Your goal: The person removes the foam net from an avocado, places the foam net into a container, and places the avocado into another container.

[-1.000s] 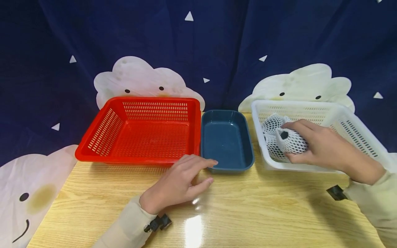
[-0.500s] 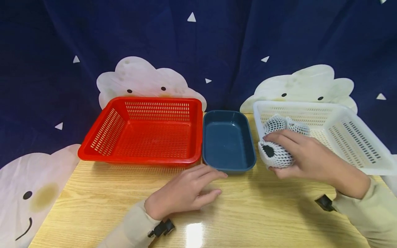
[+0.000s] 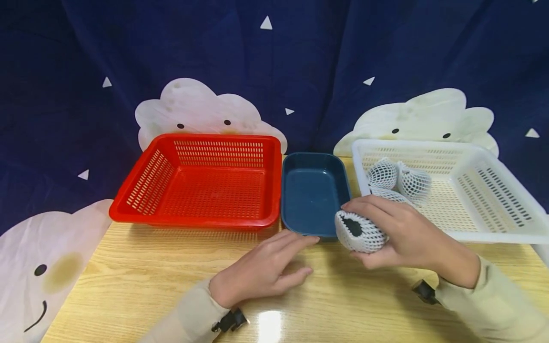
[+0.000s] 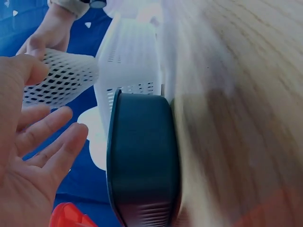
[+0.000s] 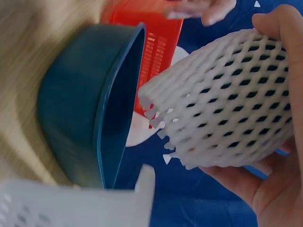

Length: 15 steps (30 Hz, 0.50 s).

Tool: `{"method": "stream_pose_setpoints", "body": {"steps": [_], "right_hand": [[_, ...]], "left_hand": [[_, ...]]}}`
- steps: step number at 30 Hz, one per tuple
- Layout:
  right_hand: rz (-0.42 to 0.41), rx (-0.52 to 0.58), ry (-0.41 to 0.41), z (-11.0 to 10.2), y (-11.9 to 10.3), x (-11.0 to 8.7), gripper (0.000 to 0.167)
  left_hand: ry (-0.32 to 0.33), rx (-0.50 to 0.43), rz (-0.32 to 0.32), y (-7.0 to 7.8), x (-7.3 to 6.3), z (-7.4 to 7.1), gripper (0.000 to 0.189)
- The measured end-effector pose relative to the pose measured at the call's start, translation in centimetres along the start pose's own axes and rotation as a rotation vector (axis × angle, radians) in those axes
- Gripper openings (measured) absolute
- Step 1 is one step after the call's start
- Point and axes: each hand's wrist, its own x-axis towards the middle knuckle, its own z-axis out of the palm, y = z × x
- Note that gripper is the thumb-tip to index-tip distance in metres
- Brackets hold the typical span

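Observation:
My right hand grips a dark, rounded thing in a white foam net sleeve, held off the table just right of the blue tray's front corner. The sleeve's open end faces left, and only a dark patch of what is inside shows. In the right wrist view, thumb and fingers curl round the foam net sleeve. My left hand holds nothing, its fingers loosely extended by the front edge of the dark blue tray. Several similar netted things lie at the left end of the white basket.
A red slotted basket stands left of the blue tray, with nothing seen in it. All three containers sit along the back of the wooden table. Behind them hangs a dark blue curtain with cloud prints.
My right hand has lifted the netted thing out of the white basket and carried it left and toward me. My left hand has shifted slightly right and nearer, off the tray's rim.

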Motion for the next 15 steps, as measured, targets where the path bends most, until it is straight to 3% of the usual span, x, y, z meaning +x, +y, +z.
{"method": "stream_pose_setpoints", "body": {"steps": [3, 9, 15], "right_hand": [[-0.009, 0.052, 0.017, 0.8, -0.3, 0.0, 0.067], [0.074, 0.17, 0.025, 2.0, -1.3, -0.2, 0.07], [0.141, 0.296, 0.019, 3.5, -2.0, 0.1, 0.072]], "left_hand": [[0.025, 0.002, -0.019, 0.1, 0.0, 0.2, 0.06], [0.078, 0.011, -0.051, 0.3, 0.2, 0.9, 0.08], [0.053, -0.094, -0.167, 0.6, 0.1, 1.5, 0.105]]}}
